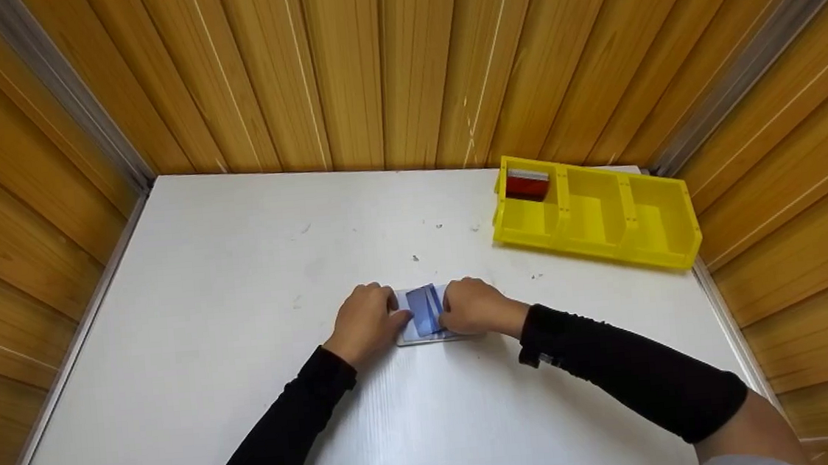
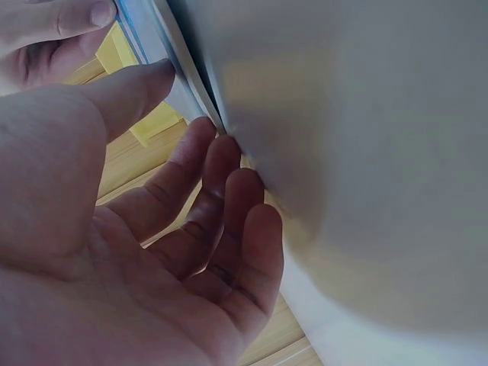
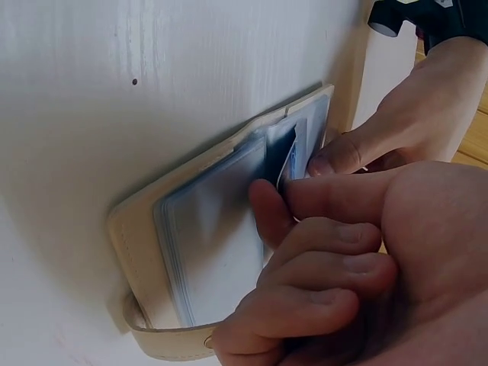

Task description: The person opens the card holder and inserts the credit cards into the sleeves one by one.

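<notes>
The left hand [image 1: 366, 319] grips the left edge of an open card holder [image 3: 133, 232] lying on the table [image 1: 206, 315], thumb on top. The right hand [image 1: 475, 306] pinches a blue card [image 1: 422, 313] at the holder (it has clear sleeves [image 3: 217, 236]); farther right stands a yellow bin [image 1: 592, 248], a red thing [image 1: 527, 186] in its left compartment.

Place: work booth, lab/workshop unclear
Walls [image 1: 342, 68]: wood-look panels, 3 sides
Posts [image 1: 70, 89]: gry metal, corners
Bench [image 1: 169, 318]: wht, btwn walls
Bin [image 1: 593, 252]: ylw plastic, 3 compts
</notes>
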The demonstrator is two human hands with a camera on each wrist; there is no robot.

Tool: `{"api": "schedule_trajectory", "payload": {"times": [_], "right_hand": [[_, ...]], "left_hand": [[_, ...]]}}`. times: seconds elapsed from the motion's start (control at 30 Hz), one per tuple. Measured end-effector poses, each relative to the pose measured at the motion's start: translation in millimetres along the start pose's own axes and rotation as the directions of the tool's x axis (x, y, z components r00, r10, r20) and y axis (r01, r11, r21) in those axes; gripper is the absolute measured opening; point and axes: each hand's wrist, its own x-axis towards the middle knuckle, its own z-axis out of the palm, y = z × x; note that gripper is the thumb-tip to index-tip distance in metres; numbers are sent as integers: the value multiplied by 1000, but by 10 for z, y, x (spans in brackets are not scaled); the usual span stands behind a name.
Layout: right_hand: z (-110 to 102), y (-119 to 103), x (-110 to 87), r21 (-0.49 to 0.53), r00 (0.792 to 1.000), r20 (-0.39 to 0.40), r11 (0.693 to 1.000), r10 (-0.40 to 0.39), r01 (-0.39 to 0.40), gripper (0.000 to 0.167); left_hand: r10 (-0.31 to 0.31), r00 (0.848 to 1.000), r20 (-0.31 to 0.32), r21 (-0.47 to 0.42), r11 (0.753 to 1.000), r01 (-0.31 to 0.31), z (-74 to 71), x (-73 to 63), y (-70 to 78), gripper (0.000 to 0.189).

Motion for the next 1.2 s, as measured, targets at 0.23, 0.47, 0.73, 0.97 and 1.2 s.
{"api": "schedule_trajectory", "payload": {"times": [0.23, 0.47, 0.73, 0.97, 1.2], "right_hand": [[9, -13, 28, 24, 1000, 16, 1000, 11, -12, 38], [-4, -42, 30, 42, 1000, 8, 999, 13, -13, 37], [-7, -72, 31, 57, 1000, -4, 998, 7, -7, 45], [20, -46, 44, 77, 1000, -15, 997, -4, 5, 45], [41, -33, 58, 93, 1000, -14, 996, -7, 9, 49]], "left_hand": [[2, 1000, -1, -4, 1000, -2, 1, 15, -9, 24], [6, 1000, -3, -4, 1000, -6, -9, 23, -8, 22], [2, 1000, 0, -23, 1000, -2, -23, 18, 0, 20], [-2, 1000, 3, -17, 1000, 2, -11, 18, -11, 20], [-11, 1000, 2, -17, 1000, 11, 4, 21, -14, 20]]}}
